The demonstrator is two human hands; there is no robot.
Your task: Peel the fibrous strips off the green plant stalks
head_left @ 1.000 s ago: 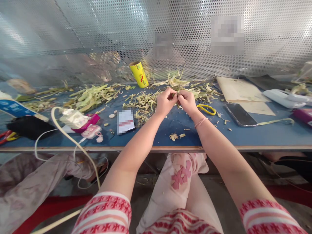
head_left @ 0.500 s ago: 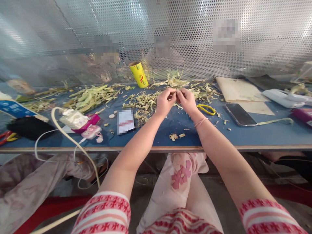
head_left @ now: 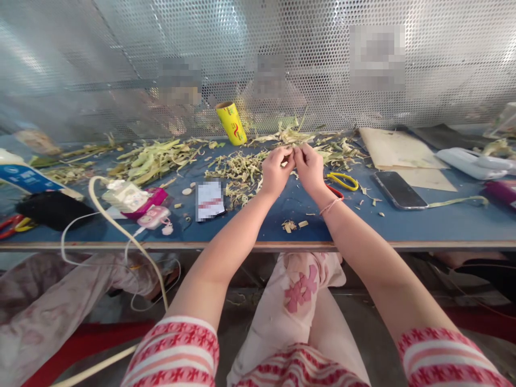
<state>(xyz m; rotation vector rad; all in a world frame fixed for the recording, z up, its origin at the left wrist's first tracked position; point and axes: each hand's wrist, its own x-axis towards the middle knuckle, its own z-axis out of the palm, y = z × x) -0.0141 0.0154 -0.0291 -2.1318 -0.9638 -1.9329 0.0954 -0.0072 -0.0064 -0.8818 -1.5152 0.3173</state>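
My left hand [head_left: 275, 171] and my right hand [head_left: 309, 167] meet fingertip to fingertip above the blue table [head_left: 403, 226], pinching a small pale green plant piece [head_left: 292, 157] between them. Most of the piece is hidden by the fingers. Directly beneath and behind the hands lies a heap of dried plant scraps [head_left: 237, 169]. A pair of yellow-handled scissors [head_left: 342, 181] rests just right of my right wrist. A few small scraps [head_left: 292, 224] lie near the table's front edge below my arms.
A yellow roll [head_left: 231, 123] stands at the back by the perforated metal screen [head_left: 121, 64]. Green leaf strips [head_left: 153, 157] lie to the left, a phone [head_left: 399, 189] and paper sheets [head_left: 393, 150] to the right. A power strip with cables [head_left: 124, 196] sits left. Another person's legs [head_left: 60, 295] are at lower left.
My hands have risen slightly and stay pinched together on the plant piece; the view has shifted a little to the left. Nothing else on the table has moved.
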